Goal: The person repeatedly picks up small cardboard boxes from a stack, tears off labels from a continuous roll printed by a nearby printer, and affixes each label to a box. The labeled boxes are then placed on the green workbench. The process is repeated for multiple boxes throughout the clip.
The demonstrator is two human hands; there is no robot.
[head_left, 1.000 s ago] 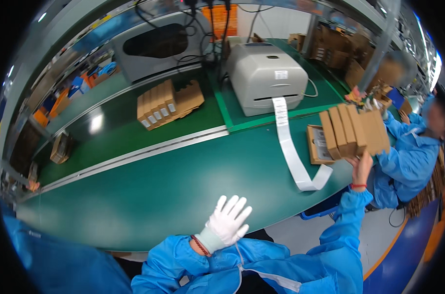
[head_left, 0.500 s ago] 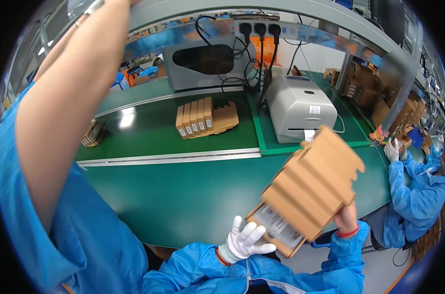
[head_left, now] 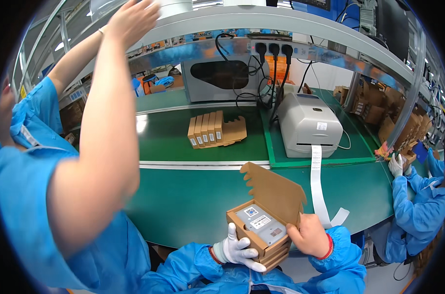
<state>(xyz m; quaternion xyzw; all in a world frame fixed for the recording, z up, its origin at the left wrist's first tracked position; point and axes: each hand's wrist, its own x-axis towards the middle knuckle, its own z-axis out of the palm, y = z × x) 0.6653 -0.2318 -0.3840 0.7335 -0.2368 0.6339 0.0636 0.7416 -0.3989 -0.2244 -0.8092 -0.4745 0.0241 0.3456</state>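
Note:
Over the near edge of the green bench I hold a short stack of brown cardboard boxes (head_left: 272,260). The top box is open, its notched lid (head_left: 276,188) standing up at the back. Inside lies a flat grey device (head_left: 261,224) bearing white labels and a square code. My left hand (head_left: 236,249), in a white glove, is closed round the stack's left front corner, thumb up along the side. At the right side, my bare right hand (head_left: 310,236) grips the top box by the lid's base; some of its fingertips are hidden.
A grey label printer (head_left: 308,125) has a long white label strip (head_left: 316,181) hanging onto the bench. Several closed boxes (head_left: 205,128) stand beside a flap behind the metal rail. Another person's arms (head_left: 109,103) reach up at the left; a gloved co-worker (head_left: 413,206) works at the right.
The tilted stack has come down level, showing the open top box and device. My spread left hand now grips it. A long label strip has emerged, and the left person's arms show further up.

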